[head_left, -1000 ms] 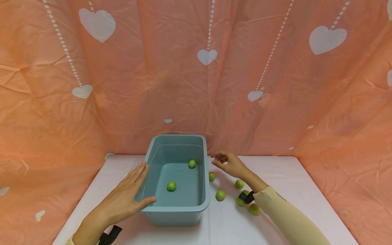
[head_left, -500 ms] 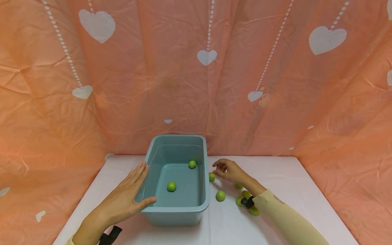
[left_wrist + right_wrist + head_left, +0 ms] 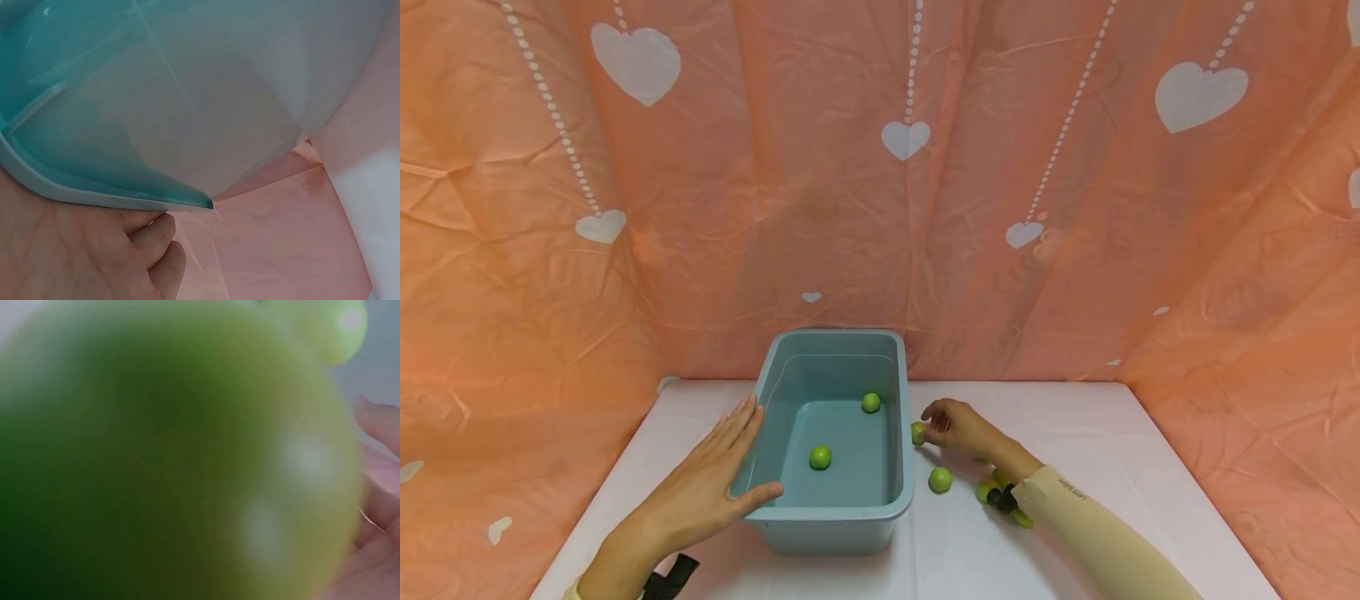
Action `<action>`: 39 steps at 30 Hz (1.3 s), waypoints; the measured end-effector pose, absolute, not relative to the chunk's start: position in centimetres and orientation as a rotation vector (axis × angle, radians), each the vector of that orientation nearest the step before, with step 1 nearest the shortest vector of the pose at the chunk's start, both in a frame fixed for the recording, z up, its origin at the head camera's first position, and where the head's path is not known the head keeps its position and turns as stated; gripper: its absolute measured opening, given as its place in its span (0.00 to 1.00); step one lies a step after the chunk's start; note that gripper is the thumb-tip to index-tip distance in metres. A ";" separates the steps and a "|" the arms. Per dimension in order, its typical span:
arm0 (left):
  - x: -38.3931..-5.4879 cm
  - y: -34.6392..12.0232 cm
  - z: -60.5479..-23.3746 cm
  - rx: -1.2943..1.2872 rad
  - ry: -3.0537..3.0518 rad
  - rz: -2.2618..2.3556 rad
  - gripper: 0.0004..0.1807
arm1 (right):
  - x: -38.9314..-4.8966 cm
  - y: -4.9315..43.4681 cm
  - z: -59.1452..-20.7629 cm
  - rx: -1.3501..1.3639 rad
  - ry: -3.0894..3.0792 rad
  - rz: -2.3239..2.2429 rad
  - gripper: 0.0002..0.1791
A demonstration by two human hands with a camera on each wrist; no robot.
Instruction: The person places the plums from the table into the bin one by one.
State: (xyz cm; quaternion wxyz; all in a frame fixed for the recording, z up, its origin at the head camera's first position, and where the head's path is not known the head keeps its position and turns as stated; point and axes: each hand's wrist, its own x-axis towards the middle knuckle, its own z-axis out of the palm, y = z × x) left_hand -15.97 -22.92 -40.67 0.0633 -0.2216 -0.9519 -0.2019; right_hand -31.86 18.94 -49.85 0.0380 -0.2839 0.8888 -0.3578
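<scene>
A grey-blue plastic tub (image 3: 832, 512) stands on the table with two small round green fruits (image 3: 820, 457) inside. My left hand (image 3: 703, 479) rests on the tub's left rim, fingers straight and thumb over the near corner; the left wrist view shows its palm against the tub wall (image 3: 162, 112). Just right of the tub, my right hand (image 3: 962, 429) hovers with bent fingers, its thumb by a green fruit (image 3: 917, 433); contact cannot be told. A blurred green fruit (image 3: 175, 450) fills most of the right wrist view, near the camera.
Another green fruit (image 3: 940, 479) lies alone on the white table (image 3: 955, 550) right of the tub. Several more (image 3: 987, 490) cluster beneath my right wrist, partly hidden. A pink-orange curtain (image 3: 820, 208) with white hearts encloses the back and sides.
My right hand has come down and nearer, from beyond the fruit beside the tub to right next to it. The left hand and the tub have stayed put.
</scene>
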 end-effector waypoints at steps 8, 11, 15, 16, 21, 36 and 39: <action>-16.0 -23.0 -40.6 -0.676 -2.872 -0.607 0.58 | -31.7 18.6 -50.2 -0.776 2.718 -1.056 0.14; -16.0 -23.0 -40.6 -0.678 -2.879 -0.614 0.58 | -31.7 18.4 -50.3 -0.774 2.724 -1.046 0.13; -16.0 -23.0 -40.6 -0.676 -2.880 -0.618 0.58 | -31.7 18.2 -50.4 -0.777 2.723 -1.041 0.13; -15.9 -23.0 -40.6 -0.675 -2.880 -0.618 0.58 | -31.7 18.2 -50.4 -0.784 2.723 -1.037 0.13; -16.0 -23.0 -40.6 -0.665 -2.887 -0.621 0.58 | -31.8 18.1 -50.4 -0.807 2.726 -1.019 0.13; -15.9 -22.9 -40.5 -0.669 -2.886 -0.617 0.57 | -31.6 18.2 -49.9 -0.757 2.743 -1.013 0.11; -15.9 -22.9 -40.4 -0.664 -2.892 -0.618 0.58 | -31.6 18.3 -49.7 -0.746 2.760 -1.013 0.11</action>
